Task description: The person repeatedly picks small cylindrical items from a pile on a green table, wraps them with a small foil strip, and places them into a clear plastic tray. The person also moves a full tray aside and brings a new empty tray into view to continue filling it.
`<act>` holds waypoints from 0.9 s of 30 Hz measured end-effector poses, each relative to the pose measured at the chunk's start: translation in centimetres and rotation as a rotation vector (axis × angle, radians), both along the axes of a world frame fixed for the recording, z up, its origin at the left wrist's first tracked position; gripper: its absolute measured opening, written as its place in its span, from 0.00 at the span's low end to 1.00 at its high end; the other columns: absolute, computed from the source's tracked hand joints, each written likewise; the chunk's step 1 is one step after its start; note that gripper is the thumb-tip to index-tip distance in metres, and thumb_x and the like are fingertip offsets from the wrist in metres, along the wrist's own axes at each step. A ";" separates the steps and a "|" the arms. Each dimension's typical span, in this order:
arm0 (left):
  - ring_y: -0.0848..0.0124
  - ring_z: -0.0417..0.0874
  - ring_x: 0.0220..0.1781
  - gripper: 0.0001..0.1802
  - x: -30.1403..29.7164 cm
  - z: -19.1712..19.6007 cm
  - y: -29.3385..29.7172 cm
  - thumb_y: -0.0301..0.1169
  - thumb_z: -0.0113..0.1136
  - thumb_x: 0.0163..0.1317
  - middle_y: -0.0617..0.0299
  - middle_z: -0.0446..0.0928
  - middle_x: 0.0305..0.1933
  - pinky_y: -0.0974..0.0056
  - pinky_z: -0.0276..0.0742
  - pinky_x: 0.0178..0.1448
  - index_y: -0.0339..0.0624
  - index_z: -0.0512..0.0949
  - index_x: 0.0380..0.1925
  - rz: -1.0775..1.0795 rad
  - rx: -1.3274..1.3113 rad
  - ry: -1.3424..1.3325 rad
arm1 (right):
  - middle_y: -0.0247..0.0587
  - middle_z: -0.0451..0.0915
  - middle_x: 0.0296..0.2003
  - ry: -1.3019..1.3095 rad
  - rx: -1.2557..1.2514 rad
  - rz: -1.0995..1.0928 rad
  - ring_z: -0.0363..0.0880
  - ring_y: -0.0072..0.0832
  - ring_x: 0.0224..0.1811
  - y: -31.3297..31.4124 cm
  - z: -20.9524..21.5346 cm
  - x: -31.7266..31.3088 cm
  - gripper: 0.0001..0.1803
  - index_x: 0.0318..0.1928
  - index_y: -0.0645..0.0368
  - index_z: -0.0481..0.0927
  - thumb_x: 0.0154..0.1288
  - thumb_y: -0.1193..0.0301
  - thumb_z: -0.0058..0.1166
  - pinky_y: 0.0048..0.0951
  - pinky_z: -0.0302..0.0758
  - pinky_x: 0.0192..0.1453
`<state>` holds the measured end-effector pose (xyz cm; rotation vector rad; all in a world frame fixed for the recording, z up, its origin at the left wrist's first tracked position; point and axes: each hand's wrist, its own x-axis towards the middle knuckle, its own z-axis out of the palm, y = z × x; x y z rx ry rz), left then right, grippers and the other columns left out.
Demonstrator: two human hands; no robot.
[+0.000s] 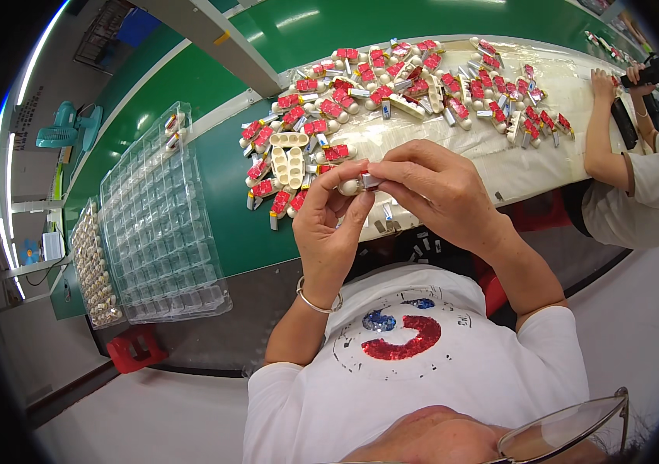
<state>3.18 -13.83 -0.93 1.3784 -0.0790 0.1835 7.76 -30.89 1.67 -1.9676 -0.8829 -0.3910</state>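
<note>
My left hand [331, 232] pinches a small cream-coloured piece with rounded bumps [351, 187] between thumb and fingers, above the table's near edge. From the right, my right hand [445, 189] closes its fingertips on a small silver-and-red strip [370, 180] at the end of that piece. Whether the strip is fixed to the piece I cannot tell. Just beyond my left hand, cream pieces with oval hollows [289, 165] lie with their hollows up. Around them is a heap of similar pieces with red labels and silver strips [337, 108].
Clear plastic trays with rows of pockets [161, 224] stand at the left, beside a bag of small cream pieces [94, 271]. A grey post [217, 46] rises from the green table [229, 197]. Another person [631, 170] works at the right. A red stool [134, 348] stands below.
</note>
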 end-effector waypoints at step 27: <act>0.74 0.81 0.49 0.12 0.2 -0.6 0.6 0.17 0.63 0.60 0.50 0.80 0.53 0.72 0.79 0.46 0.35 0.77 0.43 0.041 -0.182 0.063 | 0.41 0.79 0.43 0.232 0.179 0.020 0.79 0.30 0.45 0.4 -0.7 -0.5 0.20 0.51 0.57 0.83 0.57 0.75 0.67 0.27 0.78 0.47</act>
